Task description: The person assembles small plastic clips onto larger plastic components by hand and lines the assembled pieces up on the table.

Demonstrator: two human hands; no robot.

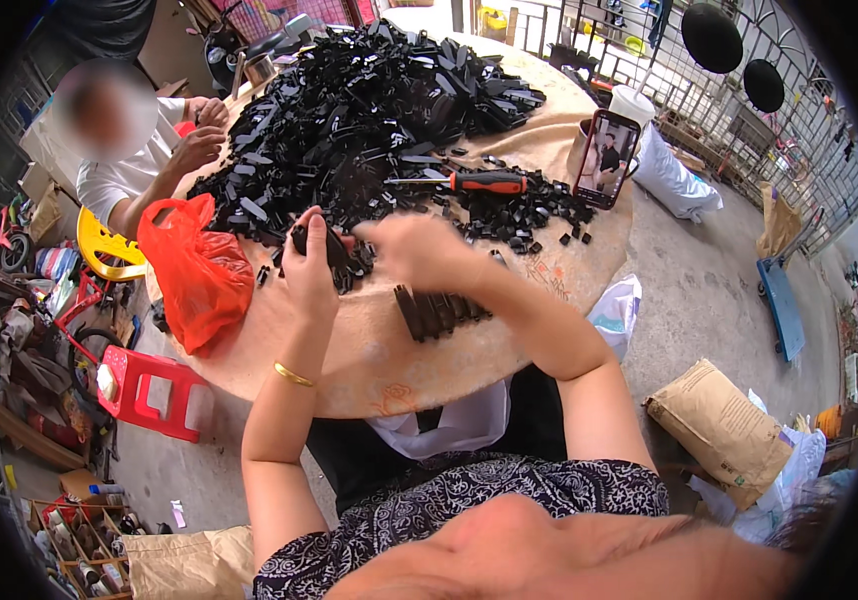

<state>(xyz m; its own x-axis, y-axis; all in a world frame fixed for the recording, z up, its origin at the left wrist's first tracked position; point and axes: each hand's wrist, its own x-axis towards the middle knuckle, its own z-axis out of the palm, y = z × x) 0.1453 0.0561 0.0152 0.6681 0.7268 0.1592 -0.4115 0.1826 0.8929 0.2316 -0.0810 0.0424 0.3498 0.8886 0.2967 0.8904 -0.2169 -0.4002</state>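
My left hand (313,268), raised over the near part of the round table, has its fingers closed around a small black plastic piece (300,238). Just to its right is my right hand (417,252), smeared by motion, so its fingers and anything in them are unclear. Beyond both hands rises a large heap of black plastic parts (369,120), mostly long and flat. Smaller black pieces (539,208) spread out at its right side. A screwdriver (489,182) with an orange and black handle lies across them. Below my right forearm, several long black parts (434,314) sit side by side.
A red plastic bag (194,275) rests at the table's left edge. A propped phone (607,158) and a white cup (632,104) stand on the right. Another person (134,160) sits at the far left. A red stool (154,392) and a brown sack (719,430) are on the floor.
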